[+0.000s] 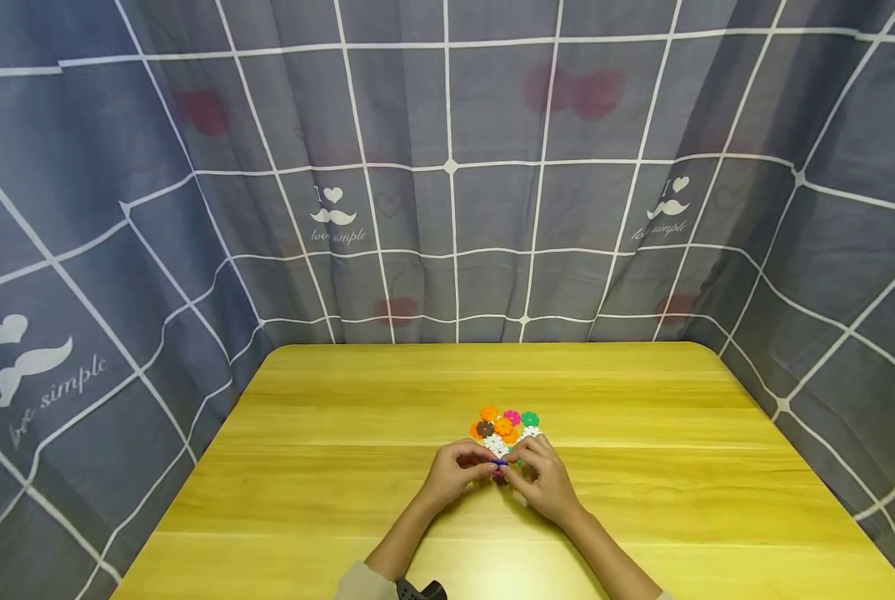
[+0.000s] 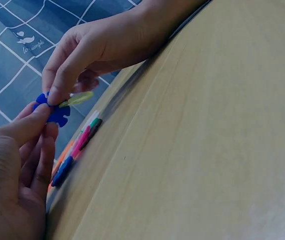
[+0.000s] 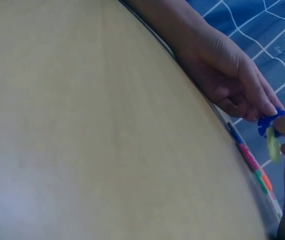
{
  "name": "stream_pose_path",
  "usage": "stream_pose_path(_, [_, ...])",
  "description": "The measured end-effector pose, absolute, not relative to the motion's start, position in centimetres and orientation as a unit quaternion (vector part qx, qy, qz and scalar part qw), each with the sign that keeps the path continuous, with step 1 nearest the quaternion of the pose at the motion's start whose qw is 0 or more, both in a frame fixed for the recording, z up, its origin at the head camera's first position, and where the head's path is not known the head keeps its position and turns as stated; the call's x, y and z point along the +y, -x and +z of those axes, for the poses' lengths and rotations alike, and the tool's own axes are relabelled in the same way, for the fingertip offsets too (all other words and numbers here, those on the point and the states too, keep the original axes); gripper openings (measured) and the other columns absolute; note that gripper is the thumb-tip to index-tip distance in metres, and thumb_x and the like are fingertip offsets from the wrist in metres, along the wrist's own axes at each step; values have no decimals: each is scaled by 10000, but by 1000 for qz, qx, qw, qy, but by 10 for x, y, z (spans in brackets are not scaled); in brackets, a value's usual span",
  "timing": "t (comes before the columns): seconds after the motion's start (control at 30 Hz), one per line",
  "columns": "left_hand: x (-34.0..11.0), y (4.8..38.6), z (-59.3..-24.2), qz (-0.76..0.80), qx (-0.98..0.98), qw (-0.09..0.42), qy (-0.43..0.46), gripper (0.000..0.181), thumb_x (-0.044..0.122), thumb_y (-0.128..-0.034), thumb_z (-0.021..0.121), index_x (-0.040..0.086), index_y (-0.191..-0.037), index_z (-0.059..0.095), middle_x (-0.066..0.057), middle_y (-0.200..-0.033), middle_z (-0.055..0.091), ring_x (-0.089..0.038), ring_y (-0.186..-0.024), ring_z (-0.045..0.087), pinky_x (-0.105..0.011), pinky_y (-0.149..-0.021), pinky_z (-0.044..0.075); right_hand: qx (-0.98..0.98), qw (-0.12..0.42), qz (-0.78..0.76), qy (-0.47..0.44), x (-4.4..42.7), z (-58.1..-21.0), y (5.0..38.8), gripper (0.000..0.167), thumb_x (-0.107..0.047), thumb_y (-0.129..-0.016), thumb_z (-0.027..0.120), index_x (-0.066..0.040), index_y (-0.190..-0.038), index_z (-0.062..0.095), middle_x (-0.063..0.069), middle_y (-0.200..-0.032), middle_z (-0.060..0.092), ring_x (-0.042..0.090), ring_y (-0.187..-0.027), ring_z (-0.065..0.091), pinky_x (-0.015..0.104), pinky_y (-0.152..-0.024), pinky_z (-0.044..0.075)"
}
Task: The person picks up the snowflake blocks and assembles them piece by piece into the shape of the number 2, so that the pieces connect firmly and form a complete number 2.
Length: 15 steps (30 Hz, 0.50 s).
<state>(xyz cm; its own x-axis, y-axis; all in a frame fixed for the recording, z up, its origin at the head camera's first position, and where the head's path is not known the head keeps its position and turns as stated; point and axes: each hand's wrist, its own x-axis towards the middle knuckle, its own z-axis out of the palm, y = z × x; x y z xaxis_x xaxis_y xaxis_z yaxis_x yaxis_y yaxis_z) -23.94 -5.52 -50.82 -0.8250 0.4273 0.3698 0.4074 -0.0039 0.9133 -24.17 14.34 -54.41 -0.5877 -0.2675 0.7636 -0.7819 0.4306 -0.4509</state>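
Both hands meet over the near middle of the table. My left hand (image 1: 449,475) pinches a blue notched snowflake disc (image 2: 58,116) between thumb and fingers. On the other edge of the same disc, the thumb and finger of my right hand (image 1: 543,482) also pinch. A pale yellow disc (image 3: 272,145) stands at an angle against the blue one, beside the right fingers; whether it is slotted in is hidden by the fingertips. Just beyond the hands lie several loose discs: orange (image 1: 488,413), brown (image 1: 485,428), pink (image 1: 512,417), green (image 1: 530,419) and white (image 1: 496,446).
The discs lie on a yellow wood-grain table (image 1: 327,467), some overlapping. A grey-blue curtain (image 1: 410,208) with white grid lines hangs around the table's back and sides. A black band (image 1: 421,591) is worn on the left wrist.
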Motion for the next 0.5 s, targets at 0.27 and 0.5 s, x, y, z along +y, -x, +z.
stream_pose_path(0.27, [-55,241,-508,704,668,4,-241,188,-28,-820,656,-174,-922,596,-306,-894,588,-149,-747,606,-361,-665,540,-807,254,446,-292,148,-545,240,451,-173,-734,782,-111,-1152,624,-42,-974,615,131,-819,499,257,-668,440])
stream_pose_path(0.5, [-54,238,-505,693,677,29,-246,170,-41,-848,617,-175,-937,562,-317,-972,565,-426,-853,586,-360,-729,535,-776,283,477,-300,144,-550,245,466,22,-711,755,13,-1151,605,36,-833,571,221,-722,521,245,-590,514])
